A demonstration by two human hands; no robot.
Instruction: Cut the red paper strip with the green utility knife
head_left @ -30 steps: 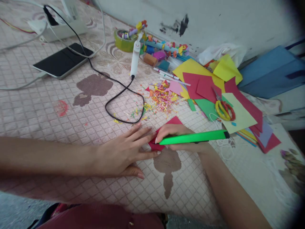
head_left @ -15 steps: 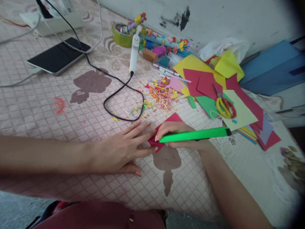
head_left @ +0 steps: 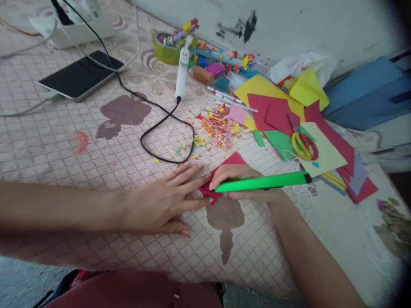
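Note:
My left hand [head_left: 163, 201] lies flat on the quilted cloth, fingers stretched out, their tips pressing the left edge of a small red paper piece [head_left: 231, 160]. My right hand [head_left: 244, 183] is closed around a long bright green tool with a black end [head_left: 266, 182], held level over the red paper, its near tip at the paper beside my left fingertips. Most of the red paper is hidden under both hands.
Coloured paper sheets [head_left: 272, 109] with yellow-handled scissors [head_left: 303, 145] lie to the right. Paper scraps [head_left: 218, 126] lie just beyond my hands. A white corded tool [head_left: 181, 77] and its black cable [head_left: 160, 124], a tablet [head_left: 80, 76], a tape roll [head_left: 165, 51] and blue sheets [head_left: 366, 94] lie farther off.
Both hands stay on the red paper nearly as they were. The view shifted slightly, so everything on the cloth sits a little lower and to the right than before.

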